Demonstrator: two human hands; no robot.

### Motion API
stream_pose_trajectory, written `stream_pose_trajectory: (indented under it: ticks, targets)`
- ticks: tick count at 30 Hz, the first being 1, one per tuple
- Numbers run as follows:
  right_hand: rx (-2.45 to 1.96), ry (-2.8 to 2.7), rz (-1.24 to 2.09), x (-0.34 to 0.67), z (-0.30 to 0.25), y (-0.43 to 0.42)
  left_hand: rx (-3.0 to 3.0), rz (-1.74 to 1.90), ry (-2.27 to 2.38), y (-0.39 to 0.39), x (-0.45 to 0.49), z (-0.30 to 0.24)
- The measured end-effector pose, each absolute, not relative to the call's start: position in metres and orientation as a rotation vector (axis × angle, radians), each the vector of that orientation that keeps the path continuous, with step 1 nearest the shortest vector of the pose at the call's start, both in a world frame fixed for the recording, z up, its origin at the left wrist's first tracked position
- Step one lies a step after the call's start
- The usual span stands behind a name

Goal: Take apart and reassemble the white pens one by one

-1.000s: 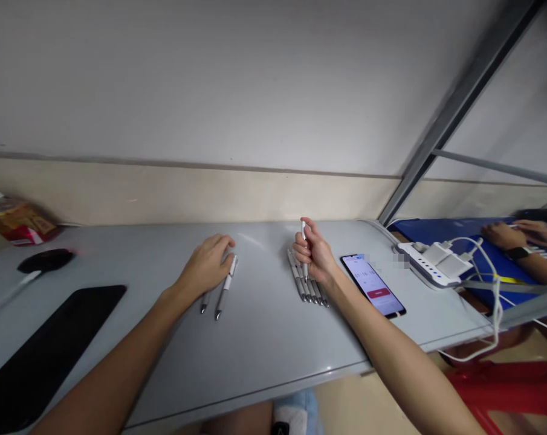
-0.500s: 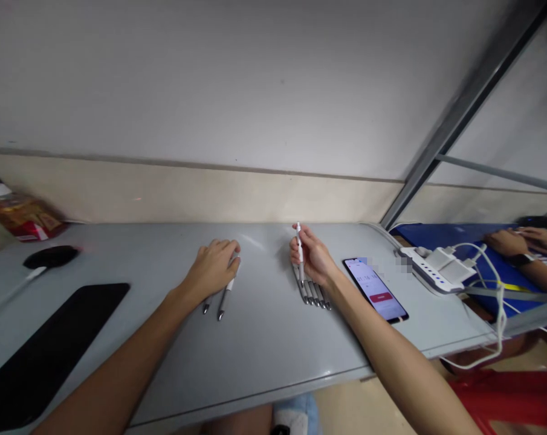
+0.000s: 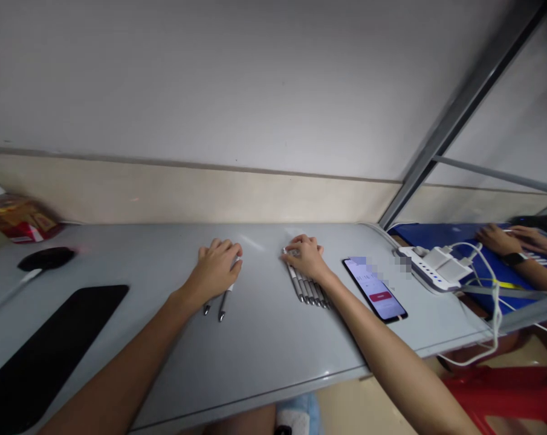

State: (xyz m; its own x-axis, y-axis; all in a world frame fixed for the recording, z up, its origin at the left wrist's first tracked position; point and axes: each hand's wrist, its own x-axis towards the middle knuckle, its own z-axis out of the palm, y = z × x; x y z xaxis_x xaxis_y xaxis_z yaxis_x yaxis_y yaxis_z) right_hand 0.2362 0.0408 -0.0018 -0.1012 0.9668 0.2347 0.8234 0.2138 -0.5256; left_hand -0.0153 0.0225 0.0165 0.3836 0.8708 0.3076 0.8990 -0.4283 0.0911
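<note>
In the head view my left hand [image 3: 219, 266] rests with curled fingers over two silver-and-white pens on the grey table. Its thumb and fingers close on the upper end of the right-hand pen [image 3: 228, 296]; the tip of the other pen [image 3: 207, 309] shows below the palm. My right hand [image 3: 306, 257] pinches the top of the leftmost pen [image 3: 295, 285] in a slanted row of several like pens [image 3: 316, 296]. These lie side by side, tips toward me, their upper parts covered by the hand.
A lit phone [image 3: 375, 290] lies right of my right forearm, beside a white power strip [image 3: 430, 269] with plugs and cables. At left are a long black mat [image 3: 60, 350], a black disc [image 3: 46, 258] and a bottle [image 3: 19, 217]. Another person's hands [image 3: 500, 238] are at far right.
My right hand has turned over and lowered the pen it held upright onto the left end of the row. My left hand stays near the two pens, almost unmoved.
</note>
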Motion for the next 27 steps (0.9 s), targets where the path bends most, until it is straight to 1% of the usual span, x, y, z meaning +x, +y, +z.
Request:
stream_pose_trajectory:
  ticks: [6, 11, 21, 24, 27]
  targets:
    - [-1.632, -2.026, 0.291, 0.24, -0.008, 0.046, -2.531, -0.479, -1.644, 0.024, -0.016, 0.014]
    - [-1.627, -2.005, 0.308, 0.24, -0.005, 0.044, -2.53, -0.457, -1.671, 0.021, -0.015, 0.017]
    - [-1.564, -1.94, 0.266, 0.242, 0.006, 0.035, -2.493, -0.208, -1.688, 0.014, -0.014, 0.025]
    - [-1.537, -1.95, 0.242, 0.24, 0.008, 0.03, -2.575, -0.244, -1.659, 0.013, -0.013, 0.021]
    - [-1.46, -2.019, 0.239, 0.237, 0.01, 0.025, -2.666, -0.368, -1.662, 0.012, -0.006, 0.019]
